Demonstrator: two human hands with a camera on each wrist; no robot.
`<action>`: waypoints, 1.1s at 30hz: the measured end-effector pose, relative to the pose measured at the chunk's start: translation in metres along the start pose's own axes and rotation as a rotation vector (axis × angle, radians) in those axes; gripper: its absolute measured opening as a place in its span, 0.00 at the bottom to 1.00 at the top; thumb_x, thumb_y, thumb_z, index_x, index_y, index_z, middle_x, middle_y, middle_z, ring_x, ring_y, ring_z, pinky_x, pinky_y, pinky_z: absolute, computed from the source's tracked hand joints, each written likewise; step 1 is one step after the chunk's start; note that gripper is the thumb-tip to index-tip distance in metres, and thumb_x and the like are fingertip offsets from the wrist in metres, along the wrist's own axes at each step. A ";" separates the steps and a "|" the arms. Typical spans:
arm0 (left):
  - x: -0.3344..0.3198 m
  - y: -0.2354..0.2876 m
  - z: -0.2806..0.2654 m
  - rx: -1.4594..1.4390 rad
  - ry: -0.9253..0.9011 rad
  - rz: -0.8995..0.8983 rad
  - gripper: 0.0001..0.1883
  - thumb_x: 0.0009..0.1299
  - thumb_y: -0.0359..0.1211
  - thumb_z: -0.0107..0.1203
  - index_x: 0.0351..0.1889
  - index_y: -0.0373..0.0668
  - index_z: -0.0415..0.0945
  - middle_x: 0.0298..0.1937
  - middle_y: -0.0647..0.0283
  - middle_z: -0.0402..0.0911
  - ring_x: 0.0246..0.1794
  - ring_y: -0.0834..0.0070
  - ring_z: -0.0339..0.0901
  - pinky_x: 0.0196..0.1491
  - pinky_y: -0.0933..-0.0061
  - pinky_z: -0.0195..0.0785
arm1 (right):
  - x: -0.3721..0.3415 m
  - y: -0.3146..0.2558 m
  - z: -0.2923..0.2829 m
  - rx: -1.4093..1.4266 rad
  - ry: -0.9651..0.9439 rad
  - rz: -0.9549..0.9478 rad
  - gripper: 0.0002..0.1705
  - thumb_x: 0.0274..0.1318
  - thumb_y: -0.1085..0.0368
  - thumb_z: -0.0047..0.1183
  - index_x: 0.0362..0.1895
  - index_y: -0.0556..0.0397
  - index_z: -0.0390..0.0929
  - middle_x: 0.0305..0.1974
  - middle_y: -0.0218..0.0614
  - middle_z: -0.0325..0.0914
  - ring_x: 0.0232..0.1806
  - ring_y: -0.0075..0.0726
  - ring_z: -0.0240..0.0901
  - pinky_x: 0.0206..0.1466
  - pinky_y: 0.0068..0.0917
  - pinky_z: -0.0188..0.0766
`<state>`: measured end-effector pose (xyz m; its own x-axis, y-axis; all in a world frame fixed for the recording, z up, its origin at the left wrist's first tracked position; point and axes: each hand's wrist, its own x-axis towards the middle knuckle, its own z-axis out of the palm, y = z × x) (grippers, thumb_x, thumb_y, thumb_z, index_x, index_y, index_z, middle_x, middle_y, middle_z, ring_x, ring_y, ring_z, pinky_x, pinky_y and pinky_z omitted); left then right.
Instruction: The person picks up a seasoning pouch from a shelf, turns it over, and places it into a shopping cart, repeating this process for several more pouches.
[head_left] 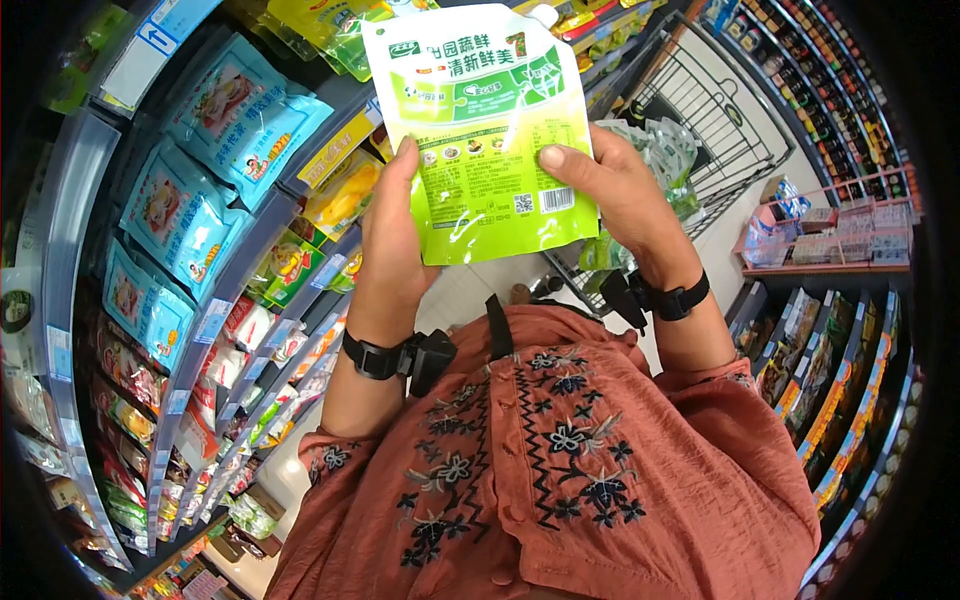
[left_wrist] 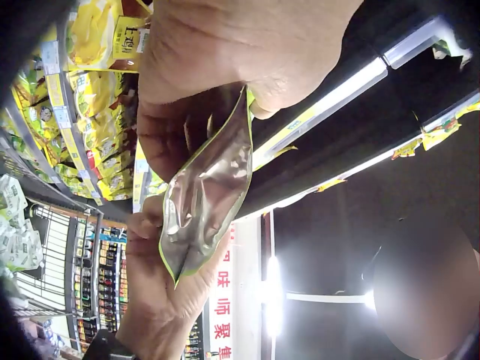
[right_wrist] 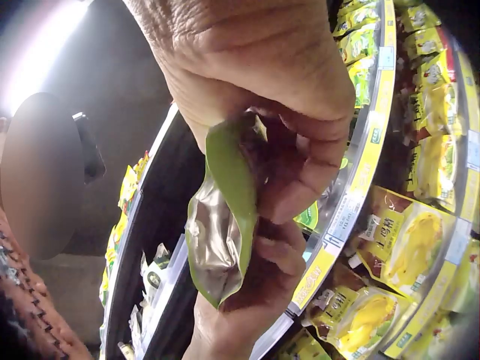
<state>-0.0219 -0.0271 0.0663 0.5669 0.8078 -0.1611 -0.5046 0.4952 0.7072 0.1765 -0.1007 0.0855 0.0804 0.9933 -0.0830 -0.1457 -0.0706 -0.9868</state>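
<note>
A green and white spouted pouch (head_left: 500,110) is held up in front of the chest, its printed back with barcode turned towards me. My left hand (head_left: 392,215) grips its left edge, thumb on the near face. On the opposite edge my right hand (head_left: 625,190) pinches it, thumb pressed on the print near the barcode. From below, the left wrist view shows the silvery folded base of the pouch (left_wrist: 210,199) between both hands. In the right wrist view the fingers of my right hand (right_wrist: 262,75) curl behind the pouch (right_wrist: 223,232).
Shelves on the left hold light blue bags (head_left: 185,215) and yellow packets (head_left: 345,195). A wire shopping cart (head_left: 710,110) stands ahead on the right, with several green-white pouches (head_left: 665,150) in it. Further right are a pink-railed display (head_left: 830,235) and shelves of bottles (head_left: 850,80).
</note>
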 end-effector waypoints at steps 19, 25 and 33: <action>0.012 -0.047 0.035 0.270 -0.193 0.004 0.27 0.80 0.44 0.48 0.67 0.33 0.67 0.63 0.56 0.76 0.61 0.72 0.76 0.63 0.70 0.69 | -0.021 0.010 -0.065 0.184 0.120 -0.003 0.24 0.64 0.59 0.58 0.58 0.61 0.76 0.50 0.38 0.83 0.46 0.28 0.81 0.50 0.26 0.77; 0.016 -0.055 0.049 0.204 -0.081 -0.027 0.25 0.82 0.43 0.45 0.67 0.32 0.67 0.63 0.56 0.76 0.61 0.74 0.75 0.62 0.71 0.68 | -0.016 0.016 -0.083 0.159 0.087 0.001 0.24 0.64 0.59 0.58 0.58 0.61 0.75 0.50 0.38 0.83 0.47 0.29 0.81 0.51 0.27 0.77; 0.020 -0.043 0.052 0.294 -0.083 0.005 0.25 0.83 0.42 0.43 0.68 0.31 0.67 0.65 0.57 0.76 0.61 0.73 0.75 0.64 0.72 0.66 | -0.013 0.013 -0.082 0.210 0.069 -0.016 0.26 0.64 0.58 0.59 0.59 0.62 0.75 0.52 0.40 0.82 0.50 0.31 0.81 0.54 0.29 0.77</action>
<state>0.0454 -0.0485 0.0689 0.6222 0.7753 -0.1084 -0.3046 0.3674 0.8788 0.2547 -0.1224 0.0621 0.1509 0.9849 -0.0845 -0.3457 -0.0275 -0.9379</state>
